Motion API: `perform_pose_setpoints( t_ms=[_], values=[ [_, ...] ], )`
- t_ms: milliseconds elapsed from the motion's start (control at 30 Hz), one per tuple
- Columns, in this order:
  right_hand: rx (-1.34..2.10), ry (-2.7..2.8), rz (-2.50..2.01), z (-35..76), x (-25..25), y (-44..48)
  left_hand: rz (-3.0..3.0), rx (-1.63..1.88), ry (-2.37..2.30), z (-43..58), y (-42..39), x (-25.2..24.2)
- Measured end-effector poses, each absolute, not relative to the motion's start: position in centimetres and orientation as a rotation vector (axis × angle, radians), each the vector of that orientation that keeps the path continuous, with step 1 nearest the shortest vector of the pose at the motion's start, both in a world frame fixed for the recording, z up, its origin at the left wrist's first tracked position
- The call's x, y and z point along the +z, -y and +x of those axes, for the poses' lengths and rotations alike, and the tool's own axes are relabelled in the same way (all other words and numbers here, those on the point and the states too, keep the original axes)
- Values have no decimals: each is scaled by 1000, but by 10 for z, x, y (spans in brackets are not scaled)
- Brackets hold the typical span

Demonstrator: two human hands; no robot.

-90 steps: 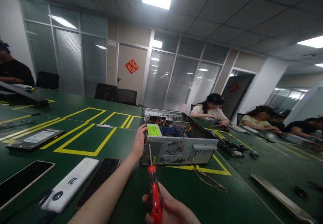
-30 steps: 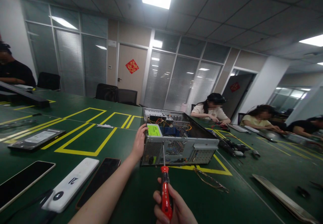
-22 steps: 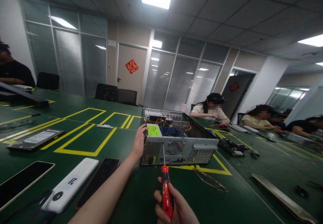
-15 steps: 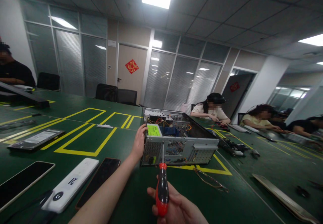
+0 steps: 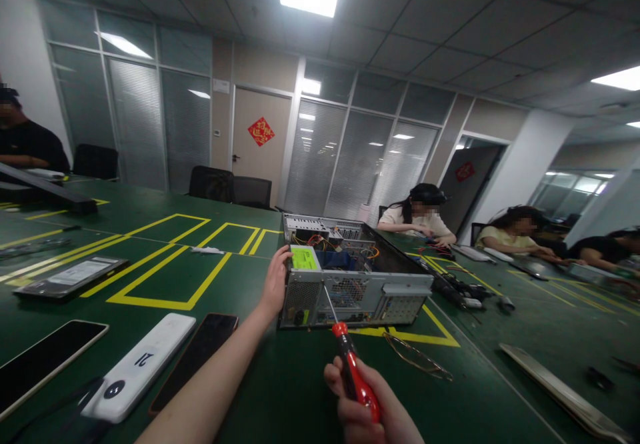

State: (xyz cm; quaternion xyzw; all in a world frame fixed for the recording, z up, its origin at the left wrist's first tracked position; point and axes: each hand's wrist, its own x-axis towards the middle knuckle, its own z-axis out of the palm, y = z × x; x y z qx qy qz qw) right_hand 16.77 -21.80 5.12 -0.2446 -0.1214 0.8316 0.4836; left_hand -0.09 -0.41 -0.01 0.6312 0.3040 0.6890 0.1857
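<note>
An open computer case (image 5: 370, 297) lies on the green table, its rear panel facing me and cables showing inside. At its near left corner is a power supply (image 5: 304, 258) with a bright green label. My left hand (image 5: 274, 284) rests against the left side of the case by the power supply, fingers over the top edge. In my right hand (image 5: 367, 397) is a red and black screwdriver (image 5: 356, 371), gripped by its handle. Its shaft points up and left, the tip at the rear panel near the power supply's right edge; I cannot make out a screw there.
Left on the table (image 5: 280, 391) are a hard drive (image 5: 73, 276), a white power bank (image 5: 143, 364) with a cable, and two phones. Eyeglasses (image 5: 417, 356) lie right of the case, with black cables (image 5: 463, 291) behind. Several people sit around the table.
My right hand has shifted right, swinging the screwdriver's handle right so that its shaft now slants instead of standing nearly upright. The left hand and the case have stayed put.
</note>
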Motion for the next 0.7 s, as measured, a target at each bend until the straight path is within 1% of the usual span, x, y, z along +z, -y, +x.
perform_pose_setpoints(
  t_ms=[67, 233, 500, 600, 700],
  values=[
    [2052, 313, -613, 169, 54, 220, 1776, 1950, -839, -1, 4, 0],
    [1997, 414, -601, 172, 60, 223, 1780, 1963, -821, -1, 5, 1],
    [2083, 601, -477, 176, 63, 224, 1774, 1960, -841, -2, 5, 1],
    [2094, 647, -539, 175, 62, 226, 1770, 1964, -833, -2, 4, 1],
    [2015, 620, -628, 173, 62, 228, 1773, 1966, -829, -1, 4, 0]
  ],
)
